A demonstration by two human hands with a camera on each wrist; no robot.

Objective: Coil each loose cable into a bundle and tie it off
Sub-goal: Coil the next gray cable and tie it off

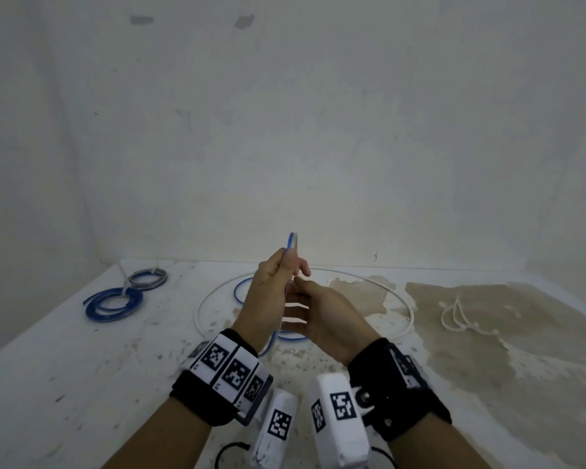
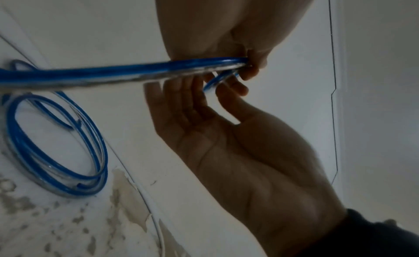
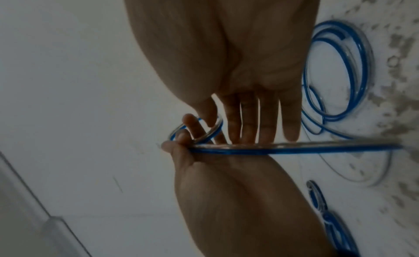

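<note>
My left hand (image 1: 286,262) is raised over the table and pinches a blue cable (image 1: 292,240) that bends into a small loop above the fingertips. In the left wrist view the cable (image 2: 113,72) runs taut from that pinch down to its loose turns (image 2: 56,153) on the table. My right hand (image 1: 301,286) is beside the left one with its fingers (image 3: 267,121) straight against the cable, its thumb at the small loop (image 3: 197,130). A long white cable (image 1: 200,313) lies in one wide ring on the table.
Two tied bundles lie at the back left, one blue (image 1: 112,304) and one grey-blue (image 1: 148,278). White zip ties (image 1: 460,319) lie at the right on a stained patch. A wall stands close behind the table (image 1: 82,367).
</note>
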